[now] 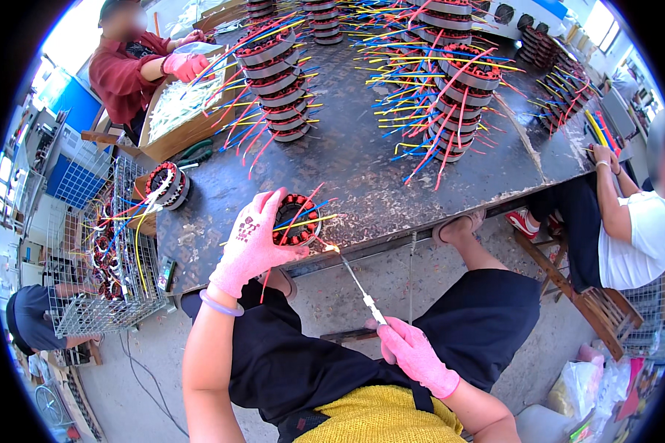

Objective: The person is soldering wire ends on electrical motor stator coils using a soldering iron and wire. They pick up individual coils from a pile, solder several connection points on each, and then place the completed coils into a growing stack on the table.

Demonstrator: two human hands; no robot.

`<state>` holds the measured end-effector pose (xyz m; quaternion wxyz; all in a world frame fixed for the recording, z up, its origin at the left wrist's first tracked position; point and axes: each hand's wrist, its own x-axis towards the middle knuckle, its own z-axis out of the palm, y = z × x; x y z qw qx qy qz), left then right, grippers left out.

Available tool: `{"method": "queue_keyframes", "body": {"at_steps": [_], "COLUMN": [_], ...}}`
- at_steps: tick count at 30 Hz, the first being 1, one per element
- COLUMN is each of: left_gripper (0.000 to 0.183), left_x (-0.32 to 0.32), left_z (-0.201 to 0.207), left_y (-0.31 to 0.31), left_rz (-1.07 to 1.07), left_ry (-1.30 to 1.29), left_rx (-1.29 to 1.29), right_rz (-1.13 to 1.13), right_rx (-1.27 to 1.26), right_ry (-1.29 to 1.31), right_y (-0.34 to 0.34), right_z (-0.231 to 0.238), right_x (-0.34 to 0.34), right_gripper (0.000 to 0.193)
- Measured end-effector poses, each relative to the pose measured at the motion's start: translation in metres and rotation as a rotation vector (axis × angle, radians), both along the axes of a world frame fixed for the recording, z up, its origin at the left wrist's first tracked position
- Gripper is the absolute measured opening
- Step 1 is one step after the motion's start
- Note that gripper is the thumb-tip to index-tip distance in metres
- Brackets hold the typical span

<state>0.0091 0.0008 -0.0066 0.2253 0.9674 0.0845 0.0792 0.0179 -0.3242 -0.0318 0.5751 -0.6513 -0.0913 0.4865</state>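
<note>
My left hand [255, 236], in a pink glove, is closed around the side of a motor stator [299, 235] at the table's near edge. Red, blue and yellow lead wires stick out of the stator's red-and-black windings. My right hand [415, 353], also gloved in pink, grips the handle end of a slim metal rod tool [356, 282] with a white wrapped section. An orange glow shows at the tool's tip, close beside the stator's right side and the wire ends. Whether the tip touches a wire, I cannot tell.
Tall stacks of stators [277, 85] [458, 103] stand on the dark table [347, 162]. Another stator [168, 184] and green-handled pliers [196, 153] lie left. A wire basket [111, 310] flanks the table's left. Co-workers sit at the far left [129, 66] and right [628, 229].
</note>
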Motion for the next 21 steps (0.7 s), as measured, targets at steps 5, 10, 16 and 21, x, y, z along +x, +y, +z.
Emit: {"method": "queue_keyframes", "body": {"at_steps": [5,10,16,21], "left_gripper": [0.097,0.098,0.100,0.101], "left_x": [-0.0028,-0.0007,-0.0011,-0.0002], "left_z": [-0.0018,-0.0016,-0.0027,-0.0033], "left_y": [0.0034,0.0021,0.0015,0.0023], "left_rz": [-0.004,-0.008,0.001,-0.006], "left_ry": [-0.014,-0.008,-0.023,-0.020], "left_rx": [-0.017,-0.004,0.017,0.012], "right_rz": [-0.021,-0.046,-0.033,-0.074], "right_rx": [0.007,0.015,0.015,0.025], "right_ry": [0.018,0.075,0.060,0.108], "right_y": [0.0033,-0.0002,0.0022,0.0031], "right_z": [0.0002,-0.0014,0.0009,0.0043], "right_x": [-0.0026,-0.0024,-0.0011,-0.0019], "right_gripper": [0.035,0.035,0.034,0.035]}}
